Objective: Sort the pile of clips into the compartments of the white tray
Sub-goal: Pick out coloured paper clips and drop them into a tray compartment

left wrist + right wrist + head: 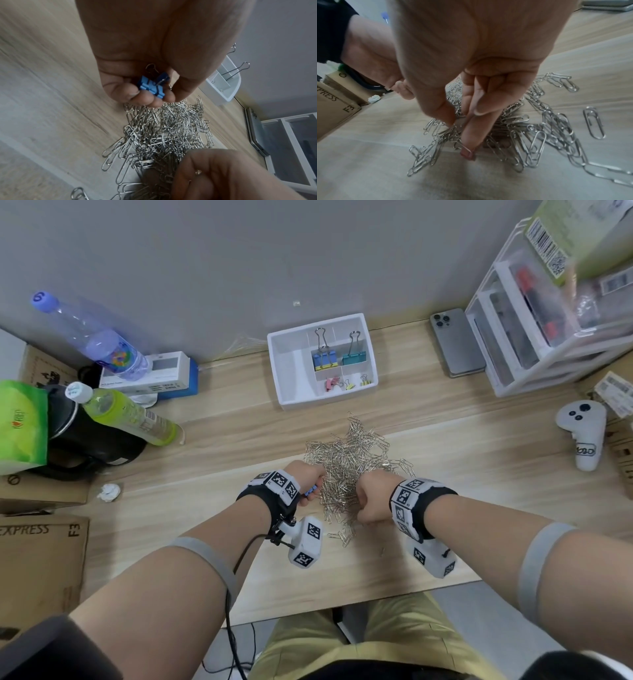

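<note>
Step in hand: picking through the pile of paper clips (349,463) at tabletop centre. Left hand (154,60), fingers curled, holds small blue binder clips (151,85). Right hand (471,83): thumb and forefinger dig into the pile, closing on a paper clip. White tray (291,371) sits at 12 o'clock. Next, probably: carry the blue clips to the tray's small-clip compartment.

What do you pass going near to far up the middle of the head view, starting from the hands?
Left hand and right hand → pile of paper clips → bare strip of wooden desk → white tray → grey wall.
</note>
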Tool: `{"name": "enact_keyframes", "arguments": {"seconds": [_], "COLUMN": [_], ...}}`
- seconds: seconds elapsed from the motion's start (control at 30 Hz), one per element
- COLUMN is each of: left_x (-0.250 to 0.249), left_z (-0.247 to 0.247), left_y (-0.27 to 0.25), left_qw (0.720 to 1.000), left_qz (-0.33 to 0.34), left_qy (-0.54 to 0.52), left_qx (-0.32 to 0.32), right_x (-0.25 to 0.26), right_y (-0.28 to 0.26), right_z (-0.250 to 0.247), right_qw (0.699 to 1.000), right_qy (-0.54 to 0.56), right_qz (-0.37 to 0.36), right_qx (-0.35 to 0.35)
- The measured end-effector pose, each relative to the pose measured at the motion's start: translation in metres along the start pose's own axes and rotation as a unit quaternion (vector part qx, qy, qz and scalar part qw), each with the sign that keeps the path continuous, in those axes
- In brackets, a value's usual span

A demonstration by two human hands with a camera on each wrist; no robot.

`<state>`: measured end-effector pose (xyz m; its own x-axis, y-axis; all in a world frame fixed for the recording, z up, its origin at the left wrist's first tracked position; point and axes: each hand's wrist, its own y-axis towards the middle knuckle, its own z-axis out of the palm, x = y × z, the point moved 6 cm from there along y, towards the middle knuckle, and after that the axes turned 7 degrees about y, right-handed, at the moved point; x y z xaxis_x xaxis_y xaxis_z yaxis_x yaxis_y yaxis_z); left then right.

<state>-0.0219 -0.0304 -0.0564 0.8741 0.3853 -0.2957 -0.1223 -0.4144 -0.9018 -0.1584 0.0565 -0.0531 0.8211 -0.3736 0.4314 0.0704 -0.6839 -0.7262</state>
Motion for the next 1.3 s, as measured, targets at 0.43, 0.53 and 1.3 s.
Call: {"name": "enact_keyframes", "arguments": {"seconds": [0.43, 0.53, 1.3], "left_x": [-0.004, -0.009, -0.144], "left_z": [-0.008, -0.014, -0.139], "left_y": [-0.002, -0.002, 0.027], "left_qw": [1.000, 1.000, 0.992], "left_qz": [-0.010, -0.010, 0.040], "left_qy": [-0.013, -0.015, -0.111], "left_qx": [0.009, 0.012, -0.039], "right_x": [0.002, -0.004, 0.019], "right_y": [-0.007, -0.003, 0.084], "right_z": [0.011, 0.004, -0.186], "right_qw": [0.996, 0.976, 0.893], "right_qy": [0.050, 0.180, 0.351], "right_qz": [-0.030, 0.018, 0.011], "right_qx": [0.069, 0.124, -0.280]}}
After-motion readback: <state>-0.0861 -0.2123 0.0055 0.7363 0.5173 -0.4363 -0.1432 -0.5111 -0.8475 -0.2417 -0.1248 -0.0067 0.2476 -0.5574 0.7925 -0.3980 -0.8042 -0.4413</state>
